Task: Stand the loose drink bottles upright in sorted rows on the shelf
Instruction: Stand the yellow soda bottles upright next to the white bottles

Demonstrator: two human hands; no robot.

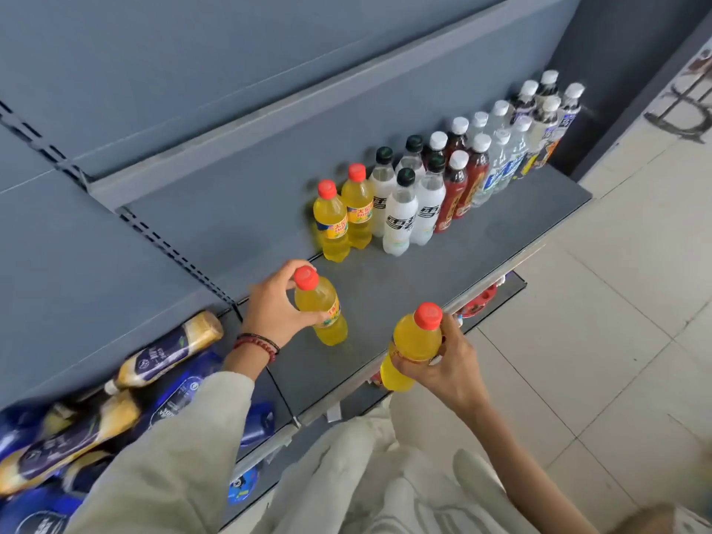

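My left hand [274, 302] grips a yellow drink bottle with a red cap [323, 310], upright over the grey shelf [404, 279]. My right hand [449, 364] holds a second yellow bottle with a red cap [412, 341] in front of the shelf's front edge. Further back on the shelf two yellow bottles [345, 213] stand upright at the left end of sorted rows. To their right stand white bottles with dark caps [402, 210], dark red bottles [460, 183], then clear and dark bottles with white caps [520, 136].
A pile of loose bottles lying down, blue ones and cream-and-navy ones [115, 383], fills the shelf section at the lower left. A lower shelf [497, 298] shows under the front edge. Tiled floor [597, 321] lies to the right. A grey back panel [192, 90] rises behind.
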